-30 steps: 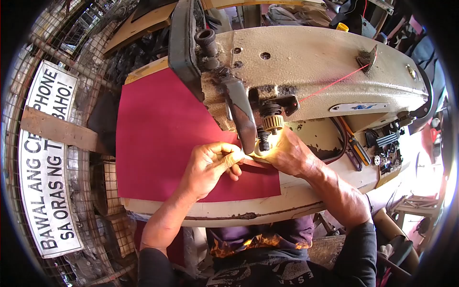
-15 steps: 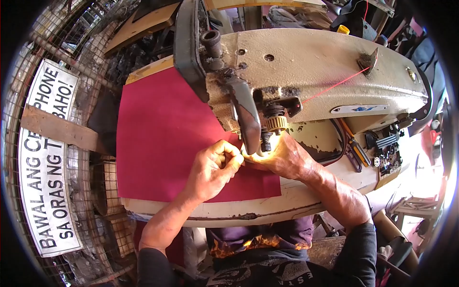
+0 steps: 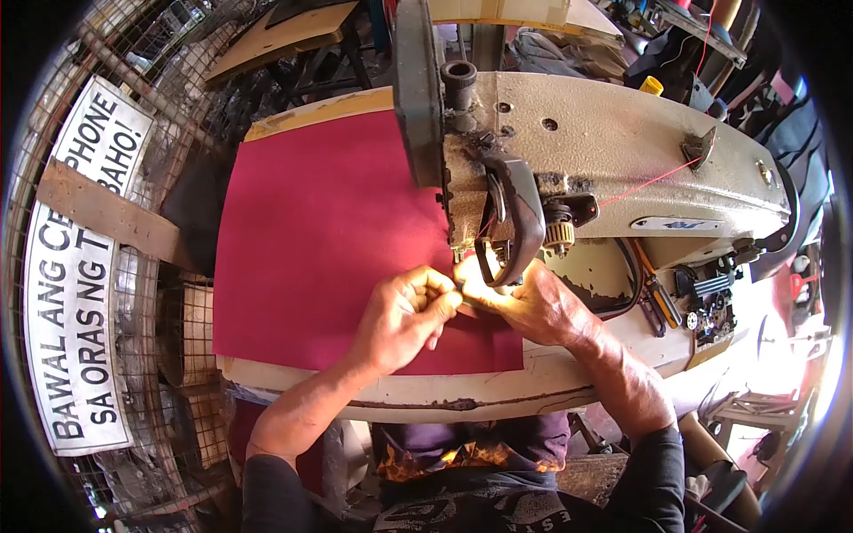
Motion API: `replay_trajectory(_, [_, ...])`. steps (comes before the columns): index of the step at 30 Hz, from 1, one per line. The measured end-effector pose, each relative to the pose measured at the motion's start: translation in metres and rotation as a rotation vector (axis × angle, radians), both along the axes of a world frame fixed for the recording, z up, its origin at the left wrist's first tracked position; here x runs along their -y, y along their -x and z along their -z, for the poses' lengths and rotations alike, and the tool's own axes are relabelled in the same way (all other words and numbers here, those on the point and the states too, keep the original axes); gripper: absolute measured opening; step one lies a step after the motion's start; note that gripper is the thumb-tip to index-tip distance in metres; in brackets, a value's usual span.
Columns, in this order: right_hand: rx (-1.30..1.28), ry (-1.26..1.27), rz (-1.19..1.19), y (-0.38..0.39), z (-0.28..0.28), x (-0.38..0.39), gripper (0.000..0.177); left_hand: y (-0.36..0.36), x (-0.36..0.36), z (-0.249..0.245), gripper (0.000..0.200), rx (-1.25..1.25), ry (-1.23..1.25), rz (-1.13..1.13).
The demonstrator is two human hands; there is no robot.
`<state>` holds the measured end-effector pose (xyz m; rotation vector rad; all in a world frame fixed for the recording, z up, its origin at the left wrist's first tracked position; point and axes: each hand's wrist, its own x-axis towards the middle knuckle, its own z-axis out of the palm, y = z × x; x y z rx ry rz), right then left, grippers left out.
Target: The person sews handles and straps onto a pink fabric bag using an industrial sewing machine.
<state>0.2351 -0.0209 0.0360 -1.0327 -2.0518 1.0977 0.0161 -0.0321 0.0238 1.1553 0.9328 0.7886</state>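
A worn cream sewing machine stands on a chipped table, with red thread running along its arm. A dark red sheet of material lies flat under its head. My left hand is pinched shut at the needle area, fingertips meeting those of my right hand. Both hands rest on the red sheet just below the black lever. Whatever the fingertips pinch is too small and washed out by bright light to make out.
A white sign with black lettering hangs on wire mesh at the left. Tools and small metal parts lie on the table right of the machine. A wooden board and clutter sit behind the machine.
The view has shifted, so the machine head sits further right. My left hand's fingers have closed tighter and moved up against my right hand's fingertips under the needle.
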Motion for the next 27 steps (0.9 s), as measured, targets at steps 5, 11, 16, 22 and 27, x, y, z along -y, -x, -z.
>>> replay_trajectory(5, [0.237,-0.51,0.158,-0.01,0.008,0.02,0.04,0.018,-0.012,0.0,0.012,0.084,0.2,-0.021])
replay_trajectory(11, [0.349,-0.863,0.162,0.012,0.012,0.064,0.06,0.004,0.011,-0.026,0.005,0.096,0.354,-0.029])
replay_trajectory(16, [0.264,-0.901,0.242,0.02,0.015,0.077,0.053,0.003,0.035,-0.028,0.006,0.148,0.402,-0.051])
replay_trajectory(22, [0.163,-0.836,0.271,0.021,0.017,0.087,0.036,-0.001,0.059,-0.033,0.015,0.161,0.342,-0.116])
replay_trajectory(27, [-0.013,-0.55,0.336,0.024,0.012,0.089,0.02,0.002,0.073,-0.017,0.016,-0.233,-0.417,-0.07])
